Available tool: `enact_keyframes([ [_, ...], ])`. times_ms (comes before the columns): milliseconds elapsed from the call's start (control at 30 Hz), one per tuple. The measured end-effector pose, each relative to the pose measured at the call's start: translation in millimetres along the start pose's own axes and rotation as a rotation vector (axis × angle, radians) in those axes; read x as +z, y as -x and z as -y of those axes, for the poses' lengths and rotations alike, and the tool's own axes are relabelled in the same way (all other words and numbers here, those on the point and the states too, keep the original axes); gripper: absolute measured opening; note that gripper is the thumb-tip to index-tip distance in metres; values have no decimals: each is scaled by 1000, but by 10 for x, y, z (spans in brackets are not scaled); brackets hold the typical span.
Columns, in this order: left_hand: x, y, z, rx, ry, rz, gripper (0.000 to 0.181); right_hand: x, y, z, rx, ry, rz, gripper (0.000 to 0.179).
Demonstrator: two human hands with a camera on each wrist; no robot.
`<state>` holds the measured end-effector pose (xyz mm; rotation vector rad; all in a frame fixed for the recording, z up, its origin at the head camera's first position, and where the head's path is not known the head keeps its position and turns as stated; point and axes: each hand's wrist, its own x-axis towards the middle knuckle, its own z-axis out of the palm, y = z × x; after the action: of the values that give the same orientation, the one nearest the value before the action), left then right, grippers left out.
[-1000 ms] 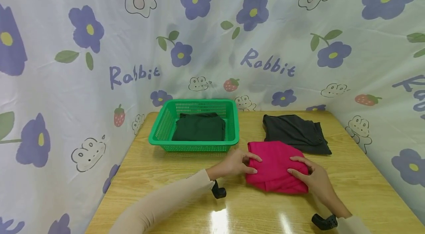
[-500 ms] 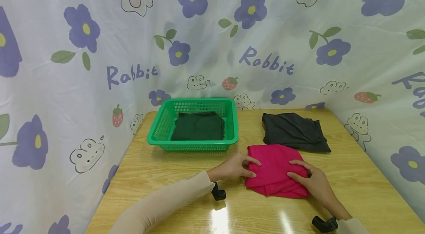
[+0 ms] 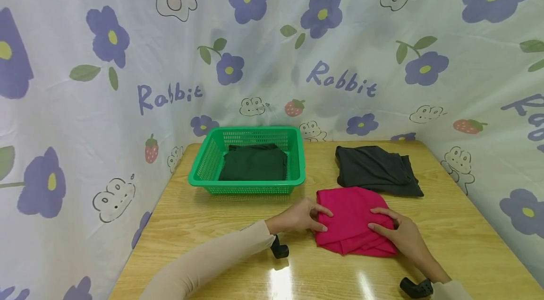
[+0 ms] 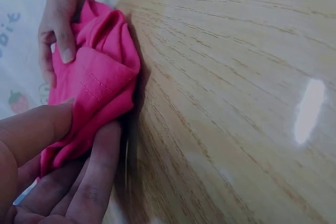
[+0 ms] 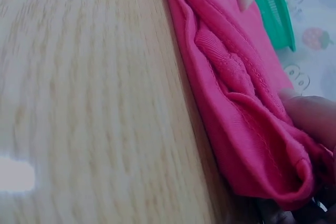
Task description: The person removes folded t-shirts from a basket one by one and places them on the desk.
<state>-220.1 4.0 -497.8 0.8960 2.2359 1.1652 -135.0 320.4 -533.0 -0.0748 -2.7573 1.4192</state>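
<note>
A folded bright pink garment is between my two hands, close above or on the wooden table. My left hand pinches its left side. In the left wrist view the thumb lies on top and the other fingers reach under the pink cloth. At the right side my right hand grips the garment, thumb over its upper face, with its other fingers mostly hidden. Stacked folds and a stitched seam show along the near edge of the pink cloth in the right wrist view.
A green plastic basket stands at the back left with a folded dark garment inside. Behind the pink garment, on the right, a folded black garment lies on the table. A printed curtain hangs around the table.
The pink garment has come slightly down and toward me, away from the black garment. Both hands keep their hold on its sides.
</note>
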Motion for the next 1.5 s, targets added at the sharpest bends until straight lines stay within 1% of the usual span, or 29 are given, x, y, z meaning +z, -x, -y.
enact_keyframes([
  [200,4,20,16,-28,42,4,36,10,-6,16,-3,1,11,54],
  [367,6,30,36,-42,48,7,36,17,-15,34,-20,20,0,53],
  [500,5,39,54,-27,42,10,36,25,-21,34,-19,39,-1,52],
  [600,1,43,63,-22,63,17,36,30,-26,33,-11,44,10,54],
  [700,-6,46,68,-31,87,25,36,29,-33,36,-15,54,17,53],
  [800,-22,54,58,-24,63,24,35,5,-33,62,-14,58,24,51],
  [900,-56,70,50,-15,58,45,33,-66,-33,100,-1,40,43,52],
  [1000,-122,85,26,5,79,72,28,-187,-51,137,15,26,54,55],
  [1033,-151,86,14,14,80,76,25,-232,-66,153,9,21,49,56],
  [1100,-220,84,-23,44,74,82,20,-318,-100,187,-17,21,32,54],
  [1200,-322,62,-73,97,27,76,12,-421,-158,271,-83,14,-3,50],
  [1267,-392,52,-111,112,35,92,13,-456,-197,332,-132,12,-26,46],
  [1367,-517,54,-185,125,60,105,18,-473,-271,445,-181,21,-42,43],
  [1433,-616,67,-239,133,95,113,21,-466,-337,527,-201,29,-39,42],
  [1500,-726,83,-278,144,107,105,20,-449,-405,617,-211,30,-29,42],
])
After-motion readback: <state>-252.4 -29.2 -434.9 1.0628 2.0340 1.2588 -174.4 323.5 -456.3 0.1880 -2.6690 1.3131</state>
